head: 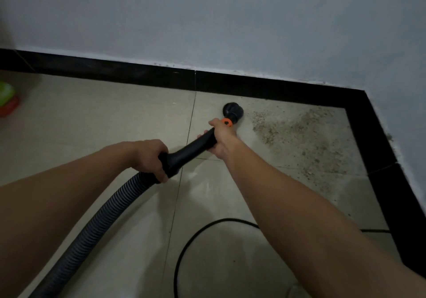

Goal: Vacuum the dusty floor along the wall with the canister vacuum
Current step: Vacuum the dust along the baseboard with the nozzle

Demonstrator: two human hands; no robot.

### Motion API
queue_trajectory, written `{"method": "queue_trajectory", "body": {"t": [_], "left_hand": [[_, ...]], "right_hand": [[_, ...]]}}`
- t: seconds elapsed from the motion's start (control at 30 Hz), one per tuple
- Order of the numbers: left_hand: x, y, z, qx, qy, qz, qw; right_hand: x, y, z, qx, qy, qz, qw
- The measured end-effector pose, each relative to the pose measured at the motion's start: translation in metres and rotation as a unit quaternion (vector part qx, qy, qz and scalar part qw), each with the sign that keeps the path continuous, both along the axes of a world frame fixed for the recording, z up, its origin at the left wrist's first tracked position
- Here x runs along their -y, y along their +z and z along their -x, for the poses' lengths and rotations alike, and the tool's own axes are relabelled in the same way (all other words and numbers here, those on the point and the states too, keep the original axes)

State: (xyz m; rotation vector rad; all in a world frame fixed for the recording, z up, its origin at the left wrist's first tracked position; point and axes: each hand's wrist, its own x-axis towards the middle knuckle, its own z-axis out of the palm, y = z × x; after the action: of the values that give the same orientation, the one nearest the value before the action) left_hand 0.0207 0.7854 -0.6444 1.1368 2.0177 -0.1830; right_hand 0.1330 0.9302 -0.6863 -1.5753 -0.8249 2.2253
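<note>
Beside the dust (297, 134), both hands (149, 157) grip the vacuum wand (191, 148)

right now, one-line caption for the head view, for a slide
Left hand and right hand grip the black wand, its round nozzle on the tiled floor beside a dust patch.
</note>
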Motion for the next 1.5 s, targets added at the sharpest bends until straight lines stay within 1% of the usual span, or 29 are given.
{"method": "queue_trajectory", "body": {"t": [0.07,0.13,0.23,0.3,0.4,0.47,0.6,0.63,0.7,0.83,0.87,1.0,1.03,1.1,1.2,1.27,1.3,1.4,1.5], "left_hand": [[0.000,0.000,0.006,0.002,0.008,-0.004,1.000],[0.001,-0.002,0.009,-0.003,-0.007,0.008,1.000],[-0.003,-0.009,0.004,-0.003,-0.049,0.033,0.998],[-0.012,-0.014,-0.008,0.001,-0.089,0.043,0.995],[-0.029,-0.022,-0.026,0.014,-0.118,0.036,0.992],[-0.036,-0.025,-0.031,0.023,-0.112,0.028,0.993],[-0.038,-0.020,-0.024,0.033,-0.070,0.008,0.997],[-0.038,-0.018,-0.020,0.036,-0.058,0.001,0.998],[-0.039,-0.014,-0.015,0.039,-0.047,-0.006,0.998],[-0.042,-0.018,-0.024,0.040,-0.063,-0.007,0.997],[-0.043,-0.020,-0.026,0.039,-0.064,-0.012,0.997],[-0.046,-0.018,-0.014,0.040,-0.026,-0.029,0.998],[-0.047,-0.018,-0.009,0.047,-0.014,-0.030,0.998],[-0.049,-0.018,-0.003,0.058,-0.012,-0.028,0.998],[-0.057,-0.026,-0.011,0.046,-0.052,-0.016,0.997],[-0.067,-0.034,-0.024,0.054,-0.073,-0.017,0.996],[-0.073,-0.037,-0.029,0.063,-0.077,-0.022,0.995],[-0.093,-0.038,-0.040,0.082,-0.073,-0.041,0.993],[-0.112,-0.035,-0.046,0.098,-0.051,-0.067,0.992]], "right_hand": [[-0.001,0.000,0.006,0.005,-0.003,0.003,1.000],[0.005,-0.008,-0.001,0.007,-0.034,0.011,0.999],[0.025,-0.025,-0.028,-0.013,-0.131,0.040,0.991],[0.032,-0.033,-0.052,-0.006,-0.196,0.046,0.979],[0.023,-0.036,-0.077,0.018,-0.230,0.029,0.973],[0.009,-0.029,-0.075,0.016,-0.209,0.011,0.978],[-0.021,-0.012,-0.046,0.014,-0.086,-0.009,0.996],[-0.025,-0.010,-0.041,0.013,-0.069,-0.007,0.997],[-0.027,-0.011,-0.039,0.018,-0.068,-0.002,0.998],[-0.025,-0.024,-0.051,0.026,-0.118,-0.009,0.993],[-0.029,-0.024,-0.050,0.029,-0.110,-0.015,0.993],[-0.051,-0.007,-0.022,0.020,0.017,-0.014,1.000],[-0.053,-0.004,-0.017,0.020,0.030,-0.014,0.999],[-0.053,-0.007,-0.015,0.024,0.015,-0.012,1.000],[-0.048,-0.028,-0.039,0.029,-0.069,-0.012,0.997],[-0.051,-0.040,-0.061,0.033,-0.129,-0.015,0.991],[-0.058,-0.043,-0.068,0.038,-0.139,-0.019,0.989],[-0.088,-0.038,-0.071,0.045,-0.095,-0.032,0.994],[-0.118,-0.028,-0.062,0.072,-0.045,-0.052,0.995]]}}
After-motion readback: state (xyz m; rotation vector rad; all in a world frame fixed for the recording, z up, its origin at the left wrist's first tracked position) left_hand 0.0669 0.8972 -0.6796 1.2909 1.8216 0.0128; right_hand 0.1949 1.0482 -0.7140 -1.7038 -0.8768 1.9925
